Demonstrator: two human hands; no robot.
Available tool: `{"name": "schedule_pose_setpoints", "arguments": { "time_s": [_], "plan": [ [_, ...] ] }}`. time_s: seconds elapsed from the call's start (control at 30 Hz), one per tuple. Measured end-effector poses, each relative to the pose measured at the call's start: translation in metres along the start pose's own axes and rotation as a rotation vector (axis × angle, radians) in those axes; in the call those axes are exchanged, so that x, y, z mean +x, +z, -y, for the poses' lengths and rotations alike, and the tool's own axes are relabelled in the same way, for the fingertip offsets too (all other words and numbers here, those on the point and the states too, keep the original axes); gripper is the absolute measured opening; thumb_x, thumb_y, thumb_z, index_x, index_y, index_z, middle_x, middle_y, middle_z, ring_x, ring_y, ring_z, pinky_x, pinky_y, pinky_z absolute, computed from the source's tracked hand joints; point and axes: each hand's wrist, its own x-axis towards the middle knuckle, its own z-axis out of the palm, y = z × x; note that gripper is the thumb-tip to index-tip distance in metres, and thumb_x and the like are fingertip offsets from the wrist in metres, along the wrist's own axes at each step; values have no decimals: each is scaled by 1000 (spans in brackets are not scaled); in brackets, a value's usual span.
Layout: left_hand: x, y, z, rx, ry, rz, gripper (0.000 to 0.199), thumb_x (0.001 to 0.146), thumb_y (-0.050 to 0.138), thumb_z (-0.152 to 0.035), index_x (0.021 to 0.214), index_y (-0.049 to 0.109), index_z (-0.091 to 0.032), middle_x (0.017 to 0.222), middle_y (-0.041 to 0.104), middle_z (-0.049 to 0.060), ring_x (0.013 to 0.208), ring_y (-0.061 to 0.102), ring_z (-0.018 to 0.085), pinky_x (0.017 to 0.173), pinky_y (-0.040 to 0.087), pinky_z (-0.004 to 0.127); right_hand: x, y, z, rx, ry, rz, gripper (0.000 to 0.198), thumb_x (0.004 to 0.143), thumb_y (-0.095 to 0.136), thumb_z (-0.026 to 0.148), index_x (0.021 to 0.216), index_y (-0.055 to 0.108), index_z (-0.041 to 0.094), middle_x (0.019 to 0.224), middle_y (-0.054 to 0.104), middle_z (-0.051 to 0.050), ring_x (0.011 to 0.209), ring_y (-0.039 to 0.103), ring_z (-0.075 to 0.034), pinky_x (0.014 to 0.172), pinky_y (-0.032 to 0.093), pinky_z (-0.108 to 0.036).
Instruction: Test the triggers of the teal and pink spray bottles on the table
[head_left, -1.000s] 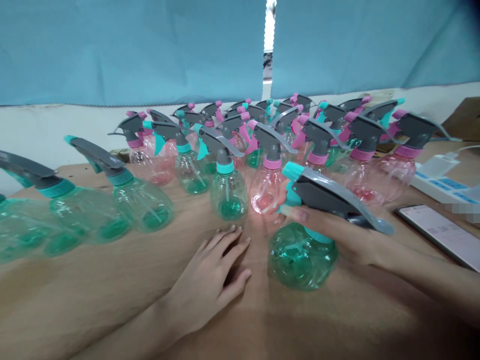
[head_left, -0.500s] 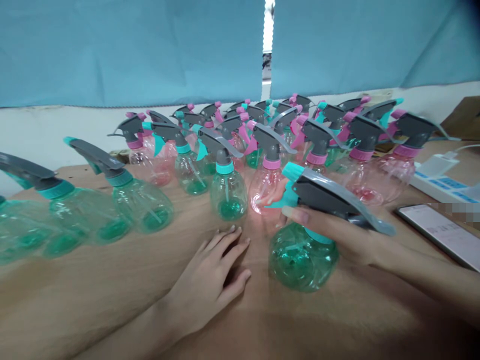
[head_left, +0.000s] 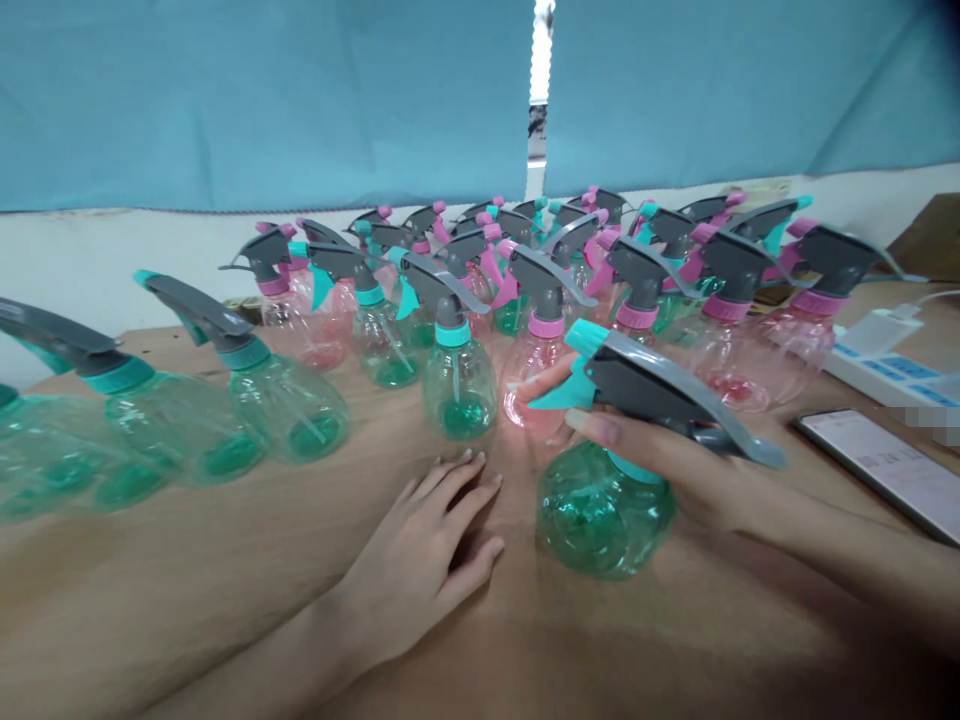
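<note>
Green bottle (head_left: 604,510) stands on the wooden table (head_left: 187,570) before rows of bottles (head_left: 540,290), right hand (head_left: 675,470) wrapped around its neck with fingers at the trigger, left hand (head_left: 420,570) resting flat, fingers loosely spread.

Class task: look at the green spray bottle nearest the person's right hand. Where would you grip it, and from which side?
Grip the green spray bottle at its narrow neck under the grey sprayer head, coming from the right, as the right hand does. The round body is too wide, and the teal trigger points left, probably within a finger's reach.
</note>
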Motion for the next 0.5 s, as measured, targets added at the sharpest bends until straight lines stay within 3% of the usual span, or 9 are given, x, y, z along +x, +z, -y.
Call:
{"name": "schedule_pose_setpoints", "arguments": {
  "time_s": [0.5],
  "plan": [
    [1,-1,0,8,3,14,43,95,50,-33,134,47,-16,138,49,12,126,44,27,104,38,46,1,0,0,-19,13,-5,24,89,51,42,109,62,34,73,53,3,61,46,-14,66,44,-30]
  ]
}}
